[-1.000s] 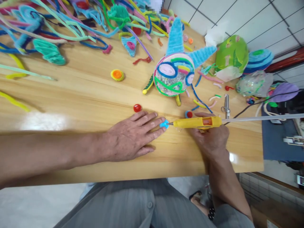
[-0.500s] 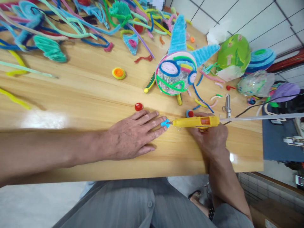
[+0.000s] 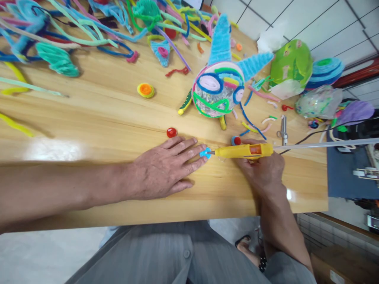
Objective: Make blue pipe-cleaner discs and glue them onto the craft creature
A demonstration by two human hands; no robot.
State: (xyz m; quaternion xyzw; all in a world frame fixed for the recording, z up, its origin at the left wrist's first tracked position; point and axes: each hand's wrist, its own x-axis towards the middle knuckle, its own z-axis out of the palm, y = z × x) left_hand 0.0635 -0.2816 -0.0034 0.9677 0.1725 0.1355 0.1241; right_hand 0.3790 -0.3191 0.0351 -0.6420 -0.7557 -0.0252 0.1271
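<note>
My left hand [image 3: 166, 167] lies flat on the wooden table with fingers spread, two fingertips touching a small light-blue disc [image 3: 205, 153]. My right hand [image 3: 263, 169] is wrapped round a yellow hot glue gun [image 3: 244, 151], whose nozzle points left and meets the blue disc. A clear glue stick [image 3: 325, 144] runs out of the gun's back end. Just above my left hand sits a red disc [image 3: 171, 132]. Beyond the gun lies a small blue disc with a red centre [image 3: 236, 140]. The trigger and my right fingertips are mostly hidden.
A round figure with blue horns [image 3: 217, 90] made of pipe cleaners stands past my hands. Many loose pipe cleaners [image 3: 97, 35] crowd the far left. A yellow-orange disc [image 3: 145, 90], scissors [image 3: 284, 130], and a green bundle [image 3: 291, 67] lie farther off. A black cord runs at the right.
The view has shifted very slightly. My hands, the glue gun and the blue disc hold the same positions relative to one another.
</note>
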